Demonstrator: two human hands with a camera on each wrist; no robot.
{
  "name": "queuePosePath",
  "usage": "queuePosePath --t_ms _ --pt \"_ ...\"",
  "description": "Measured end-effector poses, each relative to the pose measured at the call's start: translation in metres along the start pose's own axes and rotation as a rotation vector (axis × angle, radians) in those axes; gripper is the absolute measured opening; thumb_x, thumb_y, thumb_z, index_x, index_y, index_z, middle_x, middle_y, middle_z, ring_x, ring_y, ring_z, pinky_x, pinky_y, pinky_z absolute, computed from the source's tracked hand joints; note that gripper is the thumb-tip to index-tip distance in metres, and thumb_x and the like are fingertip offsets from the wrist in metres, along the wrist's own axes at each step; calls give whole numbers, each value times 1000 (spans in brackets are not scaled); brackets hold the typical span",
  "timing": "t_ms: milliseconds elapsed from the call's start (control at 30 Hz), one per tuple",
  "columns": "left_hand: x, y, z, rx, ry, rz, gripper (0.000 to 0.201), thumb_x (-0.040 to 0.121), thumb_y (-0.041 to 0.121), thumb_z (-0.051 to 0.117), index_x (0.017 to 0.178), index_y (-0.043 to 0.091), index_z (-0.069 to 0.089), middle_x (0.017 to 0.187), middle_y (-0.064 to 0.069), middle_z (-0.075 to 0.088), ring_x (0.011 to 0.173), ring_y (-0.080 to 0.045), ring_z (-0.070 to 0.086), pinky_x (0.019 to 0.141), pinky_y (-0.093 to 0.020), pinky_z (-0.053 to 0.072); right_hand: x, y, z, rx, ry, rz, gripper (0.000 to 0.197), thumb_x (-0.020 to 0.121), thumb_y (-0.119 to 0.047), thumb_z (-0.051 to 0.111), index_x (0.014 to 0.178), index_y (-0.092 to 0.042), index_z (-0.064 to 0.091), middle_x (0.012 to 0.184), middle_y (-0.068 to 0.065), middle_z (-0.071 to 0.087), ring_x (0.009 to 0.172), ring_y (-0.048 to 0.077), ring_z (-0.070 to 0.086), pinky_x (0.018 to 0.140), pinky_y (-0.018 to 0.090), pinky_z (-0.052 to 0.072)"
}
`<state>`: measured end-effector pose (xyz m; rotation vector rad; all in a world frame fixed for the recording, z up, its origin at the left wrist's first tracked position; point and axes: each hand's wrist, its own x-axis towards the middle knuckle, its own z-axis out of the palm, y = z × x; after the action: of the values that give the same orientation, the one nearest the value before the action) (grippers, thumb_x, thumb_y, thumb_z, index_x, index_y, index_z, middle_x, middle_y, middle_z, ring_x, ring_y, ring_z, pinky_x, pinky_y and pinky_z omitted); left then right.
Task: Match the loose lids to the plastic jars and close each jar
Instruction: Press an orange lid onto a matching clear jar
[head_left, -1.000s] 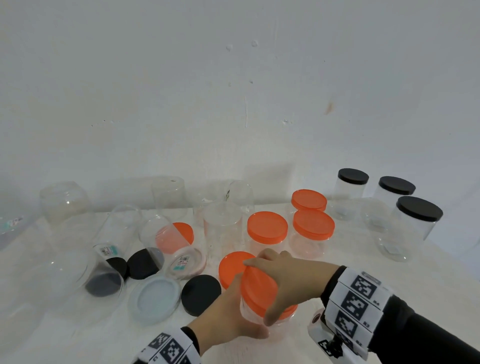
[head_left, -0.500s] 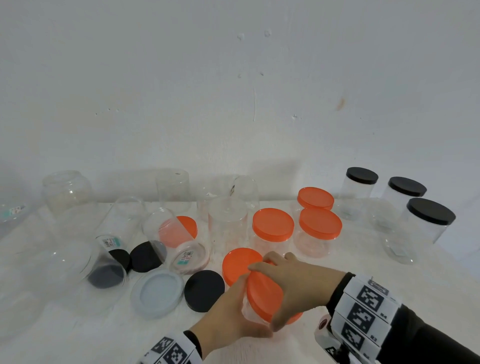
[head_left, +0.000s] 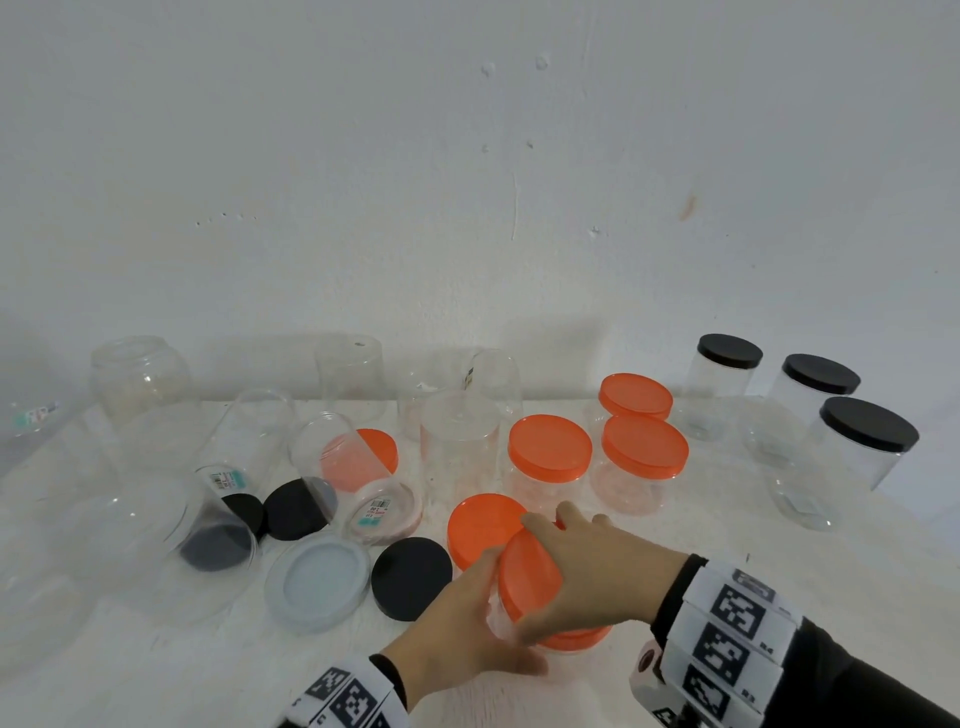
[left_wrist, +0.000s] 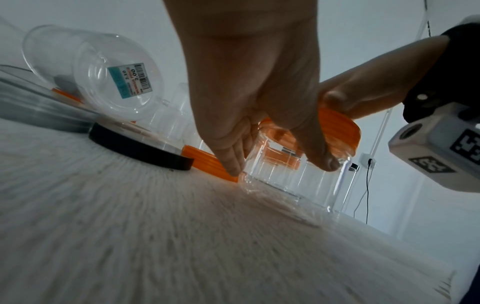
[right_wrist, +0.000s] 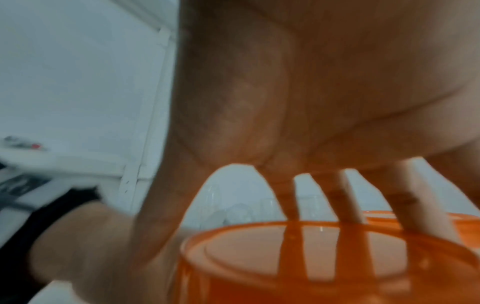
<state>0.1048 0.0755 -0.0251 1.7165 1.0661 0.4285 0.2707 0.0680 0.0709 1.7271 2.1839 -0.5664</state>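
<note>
The right hand (head_left: 592, 577) spreads its fingers (right_wrist: 420, 197) over the top of an orange lid (head_left: 530, 577), their tips curled down around its rim, a grip that suits turning the lid onto its threads. Beneath it, in the lower middle of the head view, the left hand (head_left: 457, 629) wraps the wall of the small clear jar (left_wrist: 293, 176) with thumb on one side and fingers on the other, most likely to brace it against the twist; the jar's base looks tipped slightly off the desk (head_left: 675, 571) in the left wrist view, though blur makes that uncertain. Whether the lid is fully seated cannot be told. Just behind the hands, a loose orange lid (head_left: 480, 522) lies flat, with a loose black lid (head_left: 410, 577) and a pale grey lid (head_left: 317, 587) to its left. Further left, several open clear jars lie on their sides, one (head_left: 348, 467) with an orange lid showing through it, and two more black lids (head_left: 296, 506) sit among them. Toward the centre right stand three closed orange-lidded jars (head_left: 550, 467), and at the far right three black-lidded jars (head_left: 857, 452), grouped apart, probably as finished work. A good share of the task seems done, with the left-hand clutter remaining.
</note>
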Motion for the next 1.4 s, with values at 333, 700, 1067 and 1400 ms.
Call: queuePosePath --t_ms 333,700,1067,1400 --pt "0 -1 0 24 4 6 105 46 66 84 122 66 11 127 37 39 127 3 40 109 -20 34 -1 2 -15 -54 -71 -112 103 62 -61 78 143 -48 15 133 -7 30 121 24 33 96 46 45" --pt "-4 2 0 5 5 21 101 50 64 84 124 66 15 121 44 38 118 12 38 107 -19 32 -2 7 -6 -4 22 -36 106 60 -79 65 146 -40 16 128 -4 37 113 23 42 89 37 45" --pt "-3 8 2 10 114 45 102 56 51 86 138 42 25 125 29 48 116 9 47 100 -16 39 7 9 -11 -30 13 -48 111 59 -75 68 147 -41 11 129 1 35 108 24 42 83 35 45" --pt "-1 15 2 47 93 6 109 63 44 86 144 35 13 135 19 40 122 -2 43 106 -22 36 4 8 -23 -37 -124 -60 116 65 -57 78 147 -50 -2 154 -7 10 138 26 18 104 53 38"
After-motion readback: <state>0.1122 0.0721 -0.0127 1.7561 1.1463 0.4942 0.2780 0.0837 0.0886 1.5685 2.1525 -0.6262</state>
